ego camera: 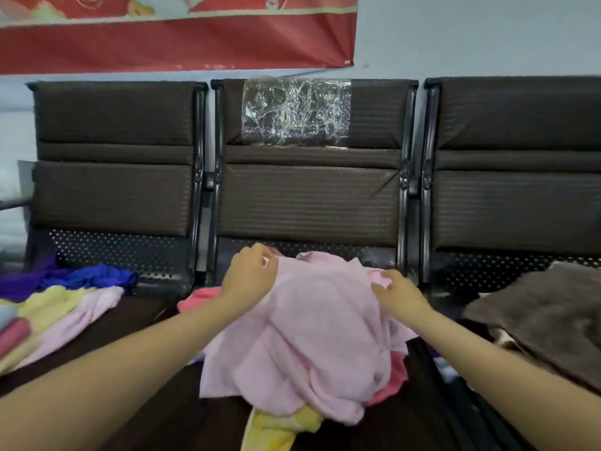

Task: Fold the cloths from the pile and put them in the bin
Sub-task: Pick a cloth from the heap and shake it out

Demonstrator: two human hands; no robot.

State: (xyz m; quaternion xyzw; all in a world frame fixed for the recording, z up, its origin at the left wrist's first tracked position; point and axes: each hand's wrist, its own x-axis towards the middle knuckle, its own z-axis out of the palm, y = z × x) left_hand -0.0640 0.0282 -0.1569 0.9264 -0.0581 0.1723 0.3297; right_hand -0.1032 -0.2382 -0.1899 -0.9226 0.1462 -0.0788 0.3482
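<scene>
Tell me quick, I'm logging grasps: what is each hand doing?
Left hand: pinches the pink cloth at its far edge.
Right hand: grips the same cloth.

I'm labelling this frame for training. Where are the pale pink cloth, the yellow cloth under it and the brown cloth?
pale pink cloth (312, 323): head view, its broad middle.
yellow cloth (276, 428): head view, the exposed end.
brown cloth (549, 307): head view, its top face.

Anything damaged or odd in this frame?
Yes: the middle seat's backrest has a crinkled patch of clear plastic tape near its top, seemingly a repair. Both hands grip the pink cloth.
</scene>
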